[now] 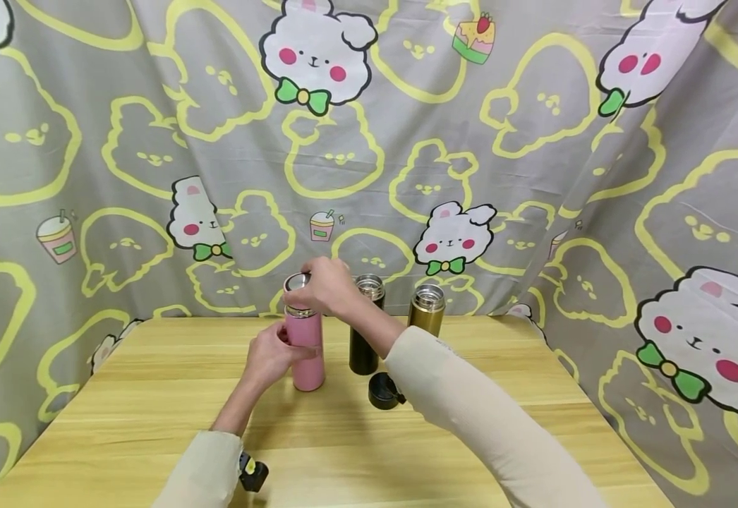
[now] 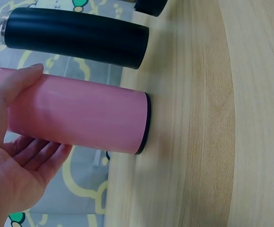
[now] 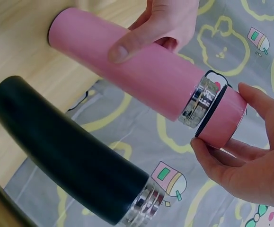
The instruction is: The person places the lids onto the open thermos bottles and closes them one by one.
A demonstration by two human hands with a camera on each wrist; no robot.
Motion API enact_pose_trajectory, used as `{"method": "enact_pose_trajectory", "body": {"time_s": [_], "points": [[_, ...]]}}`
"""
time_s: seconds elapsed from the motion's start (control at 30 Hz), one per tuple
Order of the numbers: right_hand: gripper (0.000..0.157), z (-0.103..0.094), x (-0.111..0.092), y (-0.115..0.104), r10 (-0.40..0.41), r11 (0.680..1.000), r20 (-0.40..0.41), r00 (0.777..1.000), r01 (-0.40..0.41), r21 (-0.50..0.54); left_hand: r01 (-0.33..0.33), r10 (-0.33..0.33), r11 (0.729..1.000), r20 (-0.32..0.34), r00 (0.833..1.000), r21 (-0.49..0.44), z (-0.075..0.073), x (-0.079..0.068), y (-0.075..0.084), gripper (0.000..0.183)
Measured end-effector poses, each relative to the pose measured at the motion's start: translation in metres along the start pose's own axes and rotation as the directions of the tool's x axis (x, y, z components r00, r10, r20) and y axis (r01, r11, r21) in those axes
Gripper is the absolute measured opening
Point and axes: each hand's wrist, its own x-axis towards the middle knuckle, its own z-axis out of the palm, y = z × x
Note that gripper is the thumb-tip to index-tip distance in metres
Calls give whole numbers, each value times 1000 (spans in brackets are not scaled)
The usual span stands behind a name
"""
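A pink thermos (image 1: pixel 308 360) stands upright on the wooden table, its steel threaded neck (image 3: pixel 199 101) showing in the right wrist view. Round its body curls my left hand (image 1: pixel 274 355), thumb on one side and fingers on the other. My right hand (image 3: pixel 257 156) pinches the pink lid (image 3: pixel 224 118) by its rim between thumb and fingers. The lid is just off the mouth, with the bare neck visible between lid and body. Beside the pink thermos stands a black thermos (image 3: pixel 66 151) without a lid, its steel neck exposed.
A gold thermos (image 1: pixel 426 310), also lidless, stands right of the black one. In front of them a black lid (image 1: pixel 383 391) lies on the table (image 1: pixel 318 451), partly behind the right sleeve. A patterned curtain (image 1: pixel 356 162) hangs behind the table and along its sides.
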Motion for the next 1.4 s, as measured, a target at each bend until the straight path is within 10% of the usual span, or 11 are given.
{"method": "enact_pose_trajectory", "body": {"time_s": [1.4], "points": [[60, 14, 1, 3, 38, 995, 61, 997, -32, -99, -3, 3, 1000, 10, 1000, 20, -1, 1, 1, 64]]}}
